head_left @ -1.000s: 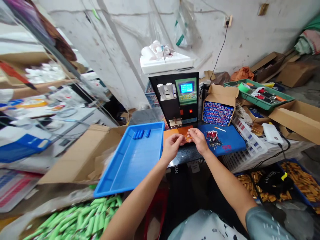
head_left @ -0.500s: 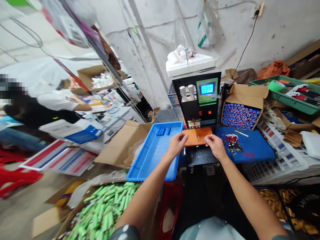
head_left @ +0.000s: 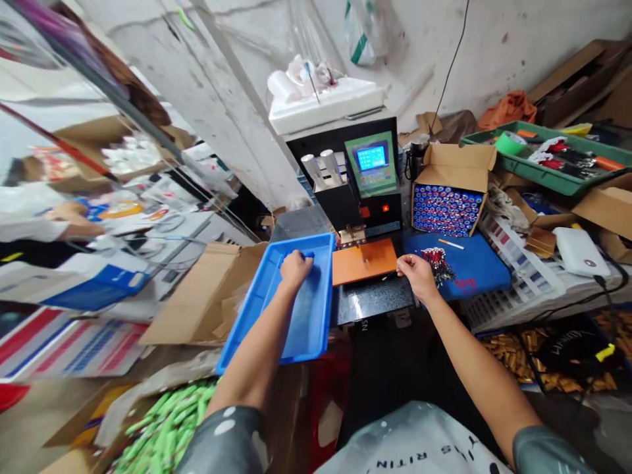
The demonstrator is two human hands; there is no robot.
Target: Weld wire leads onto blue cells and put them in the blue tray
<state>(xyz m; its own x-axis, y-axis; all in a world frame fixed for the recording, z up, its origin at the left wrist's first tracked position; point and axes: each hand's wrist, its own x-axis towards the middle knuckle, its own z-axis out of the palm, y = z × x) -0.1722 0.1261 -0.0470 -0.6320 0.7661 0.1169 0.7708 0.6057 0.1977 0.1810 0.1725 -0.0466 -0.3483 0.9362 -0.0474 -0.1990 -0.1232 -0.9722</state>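
My left hand (head_left: 295,269) reaches into the blue plastic tray (head_left: 296,329), fingers curled over the small blue cells (head_left: 307,255) at its far end. Whether it grips one is hidden. My right hand (head_left: 417,274) rests at the right edge of the orange pad (head_left: 363,261), fingers pinched together beside a pile of red-tipped wire pieces (head_left: 437,261) on a blue cloth (head_left: 474,273). What the fingers pinch is too small to name. Behind the pad stands a black spot welder (head_left: 368,174) with a lit blue screen.
An open carton of blue cells (head_left: 444,207) stands right of the welder. A green tray with tools (head_left: 548,164) lies at the far right. Green cells (head_left: 162,428) fill a box at lower left. Cardboard (head_left: 197,296) lies left of the tray. A person's sleeve (head_left: 29,227) shows far left.
My left hand left the orange pad and moved left into the blue tray, onto the blue cells. My right hand shifted slightly right to the pad's edge. The camera swung.
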